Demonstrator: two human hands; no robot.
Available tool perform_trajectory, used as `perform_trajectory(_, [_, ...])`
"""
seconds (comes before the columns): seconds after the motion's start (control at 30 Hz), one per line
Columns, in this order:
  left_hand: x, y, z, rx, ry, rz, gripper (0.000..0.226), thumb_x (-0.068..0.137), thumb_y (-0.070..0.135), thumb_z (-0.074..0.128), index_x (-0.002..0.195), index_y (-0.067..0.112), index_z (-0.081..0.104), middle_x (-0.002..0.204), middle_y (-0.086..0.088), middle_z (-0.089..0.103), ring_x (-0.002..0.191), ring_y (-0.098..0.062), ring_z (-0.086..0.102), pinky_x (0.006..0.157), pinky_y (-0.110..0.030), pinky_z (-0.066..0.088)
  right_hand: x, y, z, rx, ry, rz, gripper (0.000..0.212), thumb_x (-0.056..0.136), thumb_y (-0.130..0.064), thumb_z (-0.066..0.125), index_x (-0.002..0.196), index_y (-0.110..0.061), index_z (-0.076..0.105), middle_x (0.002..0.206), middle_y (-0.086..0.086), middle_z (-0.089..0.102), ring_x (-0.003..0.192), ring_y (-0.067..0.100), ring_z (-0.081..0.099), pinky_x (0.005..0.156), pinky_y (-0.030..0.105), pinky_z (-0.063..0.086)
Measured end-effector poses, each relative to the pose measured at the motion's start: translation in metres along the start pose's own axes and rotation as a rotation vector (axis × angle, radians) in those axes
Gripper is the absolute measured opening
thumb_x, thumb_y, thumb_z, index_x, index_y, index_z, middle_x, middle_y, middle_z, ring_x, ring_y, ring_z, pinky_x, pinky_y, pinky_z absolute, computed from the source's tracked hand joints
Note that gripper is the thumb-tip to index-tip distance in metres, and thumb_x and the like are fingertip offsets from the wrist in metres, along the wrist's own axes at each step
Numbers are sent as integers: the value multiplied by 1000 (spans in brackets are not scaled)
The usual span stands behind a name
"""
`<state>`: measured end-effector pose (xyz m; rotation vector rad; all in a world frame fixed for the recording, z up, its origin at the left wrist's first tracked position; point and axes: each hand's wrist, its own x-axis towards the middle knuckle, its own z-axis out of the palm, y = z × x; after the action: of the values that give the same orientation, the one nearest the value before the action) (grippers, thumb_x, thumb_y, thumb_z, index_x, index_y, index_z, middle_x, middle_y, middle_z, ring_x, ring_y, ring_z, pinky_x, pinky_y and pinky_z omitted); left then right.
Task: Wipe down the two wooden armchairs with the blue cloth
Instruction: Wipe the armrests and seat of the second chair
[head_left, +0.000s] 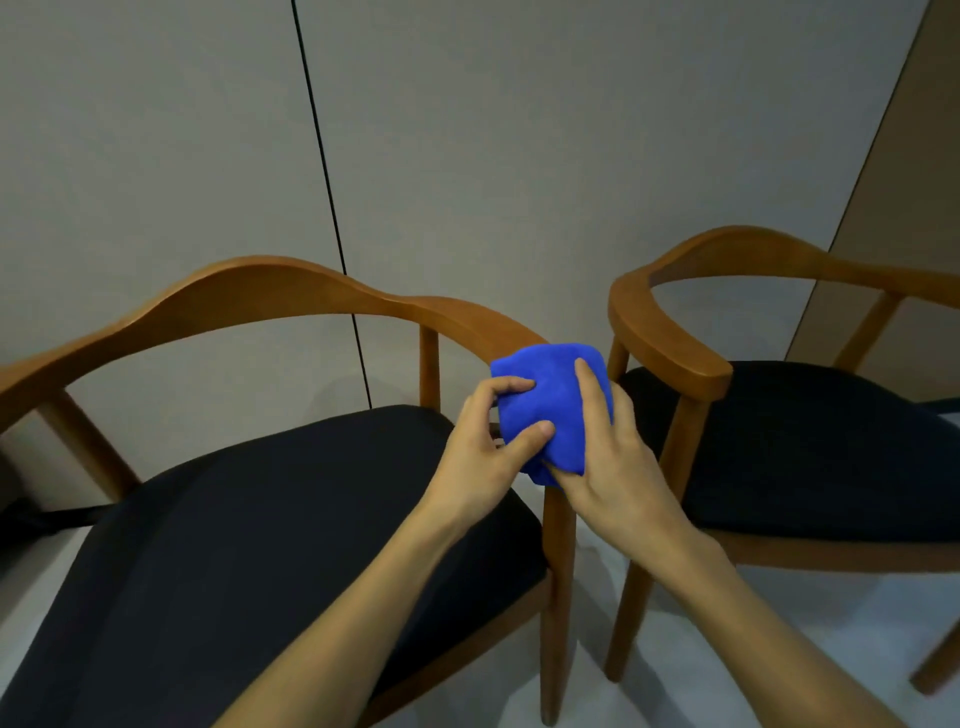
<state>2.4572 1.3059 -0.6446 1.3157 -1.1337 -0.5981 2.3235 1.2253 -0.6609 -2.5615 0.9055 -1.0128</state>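
A bunched blue cloth (556, 400) covers the front end of the right armrest of the left wooden armchair (291, 296). My left hand (493, 441) pinches the cloth's left side between thumb and fingers. My right hand (613, 447) holds the cloth from the right, its thumb lying across the top. The second wooden armchair (670, 343) stands just to the right, its left armrest close beside my right hand. Both chairs have dark padded seats.
A grey panelled wall (467, 156) rises right behind both chairs. A narrow strip of pale floor (592, 623) separates the chairs' front legs. A dark object lies on the floor at the far left (31, 519).
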Motion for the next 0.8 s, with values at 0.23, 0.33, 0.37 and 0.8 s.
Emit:
perform_trajectory(0.23, [-35, -1, 5, 20, -77, 2, 43, 83, 14, 75, 115, 25, 48, 122, 5, 54, 100, -11, 67, 78, -34, 61, -53, 5, 8, 128, 84, -39, 83, 93, -26, 56, 154, -32, 0, 144, 12, 33, 103, 8, 50, 79, 26, 54])
perform_trajectory(0.33, [-61, -9, -2, -51, -103, -80, 58, 81, 22, 77, 124, 30, 39, 124, 4, 54, 100, -9, 67, 76, -25, 58, -82, 4, 14, 244, -17, -35, 82, 93, -29, 57, 151, -46, 2, 149, 0, 26, 115, -9, 39, 88, 10, 38])
perform_trajectory(0.37, [-70, -13, -5, -95, -92, -130, 59, 82, 24, 76, 126, 32, 37, 123, 3, 57, 100, -10, 68, 77, -25, 58, -89, 5, 18, 266, -69, -33, 85, 92, -27, 59, 148, -53, 0, 150, -5, 23, 118, -10, 36, 91, 11, 37])
perform_trajectory(0.8, [-62, -72, -36, 377, 125, -380, 39, 82, 44, 72, 111, 26, 54, 94, 8, 66, 72, -6, 67, 54, -13, 50, -89, -4, 76, -244, -356, -103, 97, 79, -51, 65, 154, -30, 7, 162, 9, 4, 147, 32, 17, 115, 52, 27])
